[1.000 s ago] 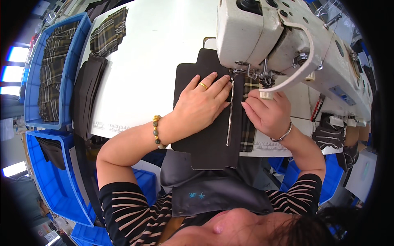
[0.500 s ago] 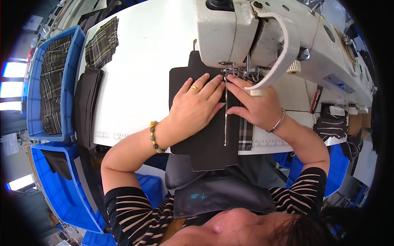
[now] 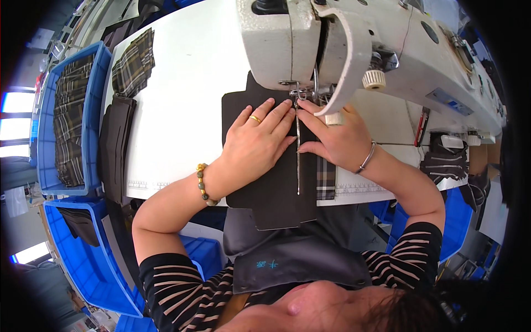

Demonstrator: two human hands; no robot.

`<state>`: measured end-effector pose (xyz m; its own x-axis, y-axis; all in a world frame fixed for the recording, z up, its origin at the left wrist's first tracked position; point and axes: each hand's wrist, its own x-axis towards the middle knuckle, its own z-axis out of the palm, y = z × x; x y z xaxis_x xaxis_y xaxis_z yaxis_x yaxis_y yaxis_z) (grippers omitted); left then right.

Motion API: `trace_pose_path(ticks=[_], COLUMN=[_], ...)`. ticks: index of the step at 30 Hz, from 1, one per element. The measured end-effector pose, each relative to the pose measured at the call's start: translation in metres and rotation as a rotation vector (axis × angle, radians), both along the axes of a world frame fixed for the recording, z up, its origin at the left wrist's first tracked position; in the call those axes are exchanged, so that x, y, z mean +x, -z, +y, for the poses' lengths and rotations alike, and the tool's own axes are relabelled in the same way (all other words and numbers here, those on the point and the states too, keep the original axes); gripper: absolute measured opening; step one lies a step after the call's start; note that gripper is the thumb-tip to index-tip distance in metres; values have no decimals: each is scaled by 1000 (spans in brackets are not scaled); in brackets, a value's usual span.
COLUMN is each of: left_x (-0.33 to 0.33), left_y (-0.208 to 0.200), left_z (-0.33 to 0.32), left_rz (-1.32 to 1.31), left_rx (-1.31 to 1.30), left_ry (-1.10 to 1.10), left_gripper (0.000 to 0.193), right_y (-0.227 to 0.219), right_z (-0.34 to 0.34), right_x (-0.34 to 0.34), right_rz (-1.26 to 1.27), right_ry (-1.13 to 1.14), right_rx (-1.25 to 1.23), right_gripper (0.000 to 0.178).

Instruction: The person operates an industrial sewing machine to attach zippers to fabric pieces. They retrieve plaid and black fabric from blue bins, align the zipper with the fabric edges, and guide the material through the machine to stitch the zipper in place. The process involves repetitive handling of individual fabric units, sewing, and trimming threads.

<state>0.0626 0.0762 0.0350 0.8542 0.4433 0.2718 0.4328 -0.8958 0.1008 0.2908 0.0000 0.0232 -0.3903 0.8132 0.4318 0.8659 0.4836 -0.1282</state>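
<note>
Left hand (image 3: 257,136) lies spread on the dark panel (image 3: 270,199); right hand (image 3: 338,141), seemingly spread, flanks the zipper (image 3: 298,166).

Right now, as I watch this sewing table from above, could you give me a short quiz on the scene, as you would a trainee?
1. Which wrist bears the beaded bracelet: A, left; B, right; C, neither?
2. True or false: the left hand rests palm down on the dark panel.
3. What runs lengthwise between the left hand and the right hand?

Key: 1. A. 2. True. 3. A metal zipper.
</note>
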Motion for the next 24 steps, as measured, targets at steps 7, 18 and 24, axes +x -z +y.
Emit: trace_pose_path(ticks=[7,18,24], left_x=[2,3,4], left_y=[3,2,3], left_z=[3,5,6], left_rz=[-23,-29,-29], left_rx=[16,6,23], left_ry=[-10,-24,-25], left_gripper=[52,50,48], right_y=[2,4,6], right_z=[6,7,6], right_x=[3,4,5], right_rz=[19,-6,-21], right_ry=[-14,18,31], right_rx=[29,17,5], right_gripper=[65,70,71])
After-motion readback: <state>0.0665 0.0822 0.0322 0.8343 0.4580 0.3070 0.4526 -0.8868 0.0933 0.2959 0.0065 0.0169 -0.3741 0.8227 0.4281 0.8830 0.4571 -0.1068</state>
